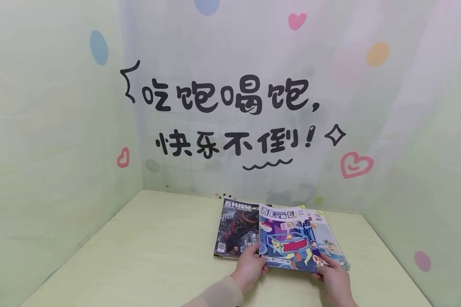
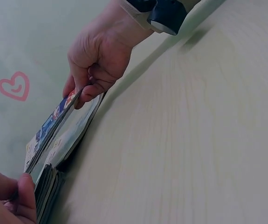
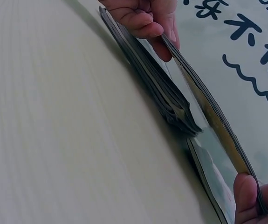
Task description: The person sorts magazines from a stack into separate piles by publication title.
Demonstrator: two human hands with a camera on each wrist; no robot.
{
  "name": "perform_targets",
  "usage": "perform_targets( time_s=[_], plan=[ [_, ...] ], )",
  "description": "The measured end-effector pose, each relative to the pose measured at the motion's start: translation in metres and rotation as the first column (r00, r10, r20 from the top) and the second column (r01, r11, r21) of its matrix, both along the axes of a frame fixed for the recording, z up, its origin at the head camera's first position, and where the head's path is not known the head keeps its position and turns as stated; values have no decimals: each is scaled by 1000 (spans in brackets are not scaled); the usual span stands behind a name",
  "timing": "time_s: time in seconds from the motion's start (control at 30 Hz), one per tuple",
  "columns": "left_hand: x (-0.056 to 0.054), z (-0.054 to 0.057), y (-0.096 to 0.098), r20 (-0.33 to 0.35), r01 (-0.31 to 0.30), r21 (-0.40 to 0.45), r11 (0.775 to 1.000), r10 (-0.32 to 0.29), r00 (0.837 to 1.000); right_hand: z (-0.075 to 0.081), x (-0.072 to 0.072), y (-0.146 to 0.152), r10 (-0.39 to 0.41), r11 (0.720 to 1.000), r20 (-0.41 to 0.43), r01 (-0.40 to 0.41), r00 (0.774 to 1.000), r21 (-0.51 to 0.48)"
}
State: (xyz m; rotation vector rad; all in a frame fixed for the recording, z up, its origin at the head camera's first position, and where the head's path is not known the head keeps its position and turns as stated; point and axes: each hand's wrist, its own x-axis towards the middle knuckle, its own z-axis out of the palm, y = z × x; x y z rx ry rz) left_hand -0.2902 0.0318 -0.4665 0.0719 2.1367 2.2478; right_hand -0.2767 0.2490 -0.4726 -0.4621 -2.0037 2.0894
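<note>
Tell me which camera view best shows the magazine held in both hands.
The head view: it looks onto the held magazine, with most of its cover visible. The left wrist view shows its edge and a foreshortened strip of cover; the right wrist view, its edge and underside.

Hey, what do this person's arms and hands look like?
The left hand and right hand are ungloved. The left sleeve is plain beige; beside the pale right cuff sits a dark blue device with a rounded, greyish end.
</note>
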Motion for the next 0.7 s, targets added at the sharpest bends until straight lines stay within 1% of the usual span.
perform_targets(
  time_s=[0.1, 0.23, 0.33, 0.4, 0.53, 0.63, 0.7],
  plan=[
    [0, 0, 8, 7, 21, -4, 1000, -21, 1000, 0, 2, 8, -26, 1000, 20, 26, 999, -17],
    [0, 1, 18, 15, 67, 8, 998, -67, 998, -1, 3, 17, -66, 997, 49, 68, 997, -44],
    [0, 3, 24, 21, 83, 24, 996, -84, 996, -2, 3, 25, -77, 996, 64, 80, 995, -50],
    [0, 4, 28, 22, 87, 39, 995, -88, 996, -2, 2, 30, -82, 995, 75, 86, 994, -54],
    [0, 6, 37, 31, 71, 71, 995, -73, 997, -1, 1, 42, -46, 996, 73, 52, 996, -73],
    [0, 7, 44, 26, 58, 80, 995, -61, 998, 1, 1, 50, -29, 996, 72, 35, 997, -86],
    [1, 8, 48, 18, 61, 77, 995, -63, 998, 2, 0, 55, -36, 995, 80, 43, 996, -87]
  ],
)
